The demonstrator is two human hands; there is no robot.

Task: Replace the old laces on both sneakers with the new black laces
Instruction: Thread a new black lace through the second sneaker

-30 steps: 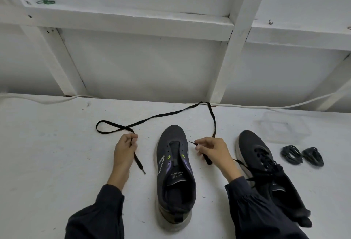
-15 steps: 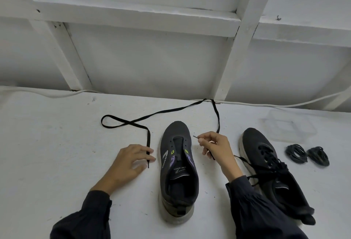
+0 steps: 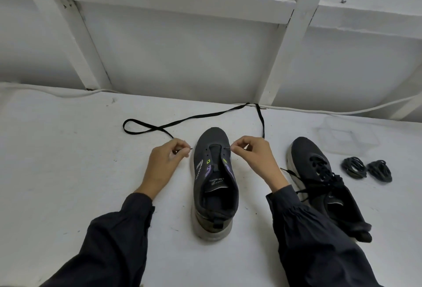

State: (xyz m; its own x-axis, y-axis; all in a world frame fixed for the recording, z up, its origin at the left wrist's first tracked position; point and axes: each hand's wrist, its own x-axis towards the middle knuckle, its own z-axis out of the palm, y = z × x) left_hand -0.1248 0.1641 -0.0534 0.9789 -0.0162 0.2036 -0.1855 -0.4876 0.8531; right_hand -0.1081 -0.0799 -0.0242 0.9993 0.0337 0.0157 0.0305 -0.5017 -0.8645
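behind unlaced sneaker (image 3: 214,172), black lace (image 3: 260,119) lies looped.

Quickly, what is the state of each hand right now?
Left hand: pinches one tip of the black lace.
Right hand: pinches the other tip, by the unlaced sneaker.

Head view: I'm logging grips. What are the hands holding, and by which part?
Both hold the loose black lace by its ends: the left hand pinches one tip, the right hand the other, either side of the unlaced sneaker.
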